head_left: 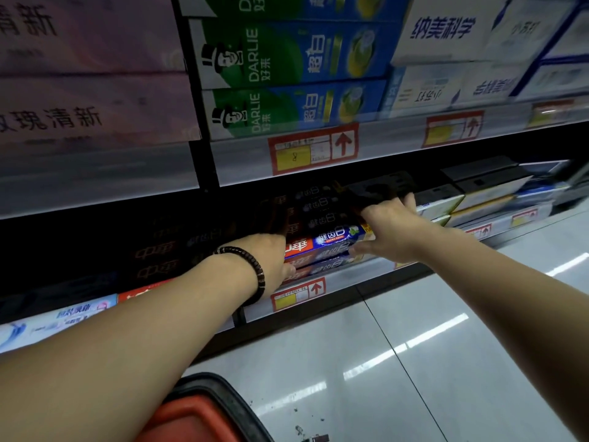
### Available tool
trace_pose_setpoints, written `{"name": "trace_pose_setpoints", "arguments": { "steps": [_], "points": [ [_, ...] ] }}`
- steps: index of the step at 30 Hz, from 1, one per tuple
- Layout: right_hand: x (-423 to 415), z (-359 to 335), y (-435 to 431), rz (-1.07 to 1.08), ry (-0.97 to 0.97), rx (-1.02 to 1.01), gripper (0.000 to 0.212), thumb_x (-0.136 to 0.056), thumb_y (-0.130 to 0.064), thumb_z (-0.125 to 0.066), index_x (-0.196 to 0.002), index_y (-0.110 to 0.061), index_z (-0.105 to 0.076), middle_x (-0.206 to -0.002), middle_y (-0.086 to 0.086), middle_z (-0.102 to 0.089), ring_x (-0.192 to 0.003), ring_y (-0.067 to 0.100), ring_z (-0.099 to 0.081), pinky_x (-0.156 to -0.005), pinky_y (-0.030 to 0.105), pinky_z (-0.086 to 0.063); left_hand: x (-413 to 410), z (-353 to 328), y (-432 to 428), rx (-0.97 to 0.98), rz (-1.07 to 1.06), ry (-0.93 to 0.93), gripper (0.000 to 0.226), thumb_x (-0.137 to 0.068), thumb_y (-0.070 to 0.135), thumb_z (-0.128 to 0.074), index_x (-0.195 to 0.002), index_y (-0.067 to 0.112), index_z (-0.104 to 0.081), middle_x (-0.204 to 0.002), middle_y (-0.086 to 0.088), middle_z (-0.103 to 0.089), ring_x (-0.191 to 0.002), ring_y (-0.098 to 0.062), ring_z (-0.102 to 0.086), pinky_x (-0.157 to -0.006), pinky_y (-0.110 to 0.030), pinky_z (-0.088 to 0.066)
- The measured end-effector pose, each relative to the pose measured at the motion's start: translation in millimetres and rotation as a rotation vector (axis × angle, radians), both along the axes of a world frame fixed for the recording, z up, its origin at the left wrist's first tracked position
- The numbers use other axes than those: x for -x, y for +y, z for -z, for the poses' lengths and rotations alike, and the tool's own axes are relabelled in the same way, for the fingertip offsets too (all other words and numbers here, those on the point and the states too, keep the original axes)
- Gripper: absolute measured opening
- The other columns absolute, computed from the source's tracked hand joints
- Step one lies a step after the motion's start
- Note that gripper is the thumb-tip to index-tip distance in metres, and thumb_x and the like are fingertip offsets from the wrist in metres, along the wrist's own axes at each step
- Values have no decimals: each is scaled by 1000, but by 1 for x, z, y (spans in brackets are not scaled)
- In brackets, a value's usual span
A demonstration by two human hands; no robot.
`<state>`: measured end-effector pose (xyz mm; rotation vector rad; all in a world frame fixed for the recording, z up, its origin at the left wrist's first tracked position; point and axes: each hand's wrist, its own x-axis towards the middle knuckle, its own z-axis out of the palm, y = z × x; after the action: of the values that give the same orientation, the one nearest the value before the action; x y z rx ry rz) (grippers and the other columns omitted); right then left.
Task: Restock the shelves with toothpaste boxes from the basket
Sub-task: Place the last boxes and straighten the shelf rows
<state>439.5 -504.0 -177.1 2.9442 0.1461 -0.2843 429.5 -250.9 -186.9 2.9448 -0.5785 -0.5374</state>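
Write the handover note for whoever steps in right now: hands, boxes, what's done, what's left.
Left hand: reaches into the lower shelf at the left end of the red-and-blue toothpaste boxes. Its fingers are lost in shadow, so the grip is unclear.
Right hand: fingers spread, against the right end of the same stack.
Boxes: several lie stacked on the lower shelf, between the two hands.
Basket: only a corner shows, below the left arm. Its contents are out of view.
Done: that stack is on the shelf.
Left: probably square the stack up, then check the basket for more boxes.
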Motion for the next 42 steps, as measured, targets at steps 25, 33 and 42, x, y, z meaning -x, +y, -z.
{"name": "trace_pose_setpoints", "arguments": {
  "steps": [25, 33, 42],
  "points": [
    [27, 12, 6, -195, -242, 70, 56, -95, -62, -65, -135, -24, -62, -116, -1, -71, -118, 32, -50, -109, 57, -27, 1, 7, 9, 5, 11, -59, 62, -98, 57, -59, -146, 22, -42, -141, -3, -59, -122, -20, -61, -96, -34, -55],
    [55, 42, -10, -279, -646, -43, 44, -89, -35, -83, -128, -19, -73, -126, 2, -75, -132, 40, -57, -105, 61, -37, 3, -3, 5, 75, 200, -205, 67, -104, 57, -49, -161, 42, -19, -140, 2, -54, -119, -19, -57, -86, -38, -60],
    [53, 51, -15, -272, -721, -59, 49, -85, -25, -89, -131, -20, -74, -128, 3, -76, -132, 38, -59, -105, 59, -38, 0, 1, 9, 96, 207, -145, 65, -105, 54, -47, -161, 49, -14, -136, 4, -56, -109, -13, -54, -82, -34, -59]
  ]
}}
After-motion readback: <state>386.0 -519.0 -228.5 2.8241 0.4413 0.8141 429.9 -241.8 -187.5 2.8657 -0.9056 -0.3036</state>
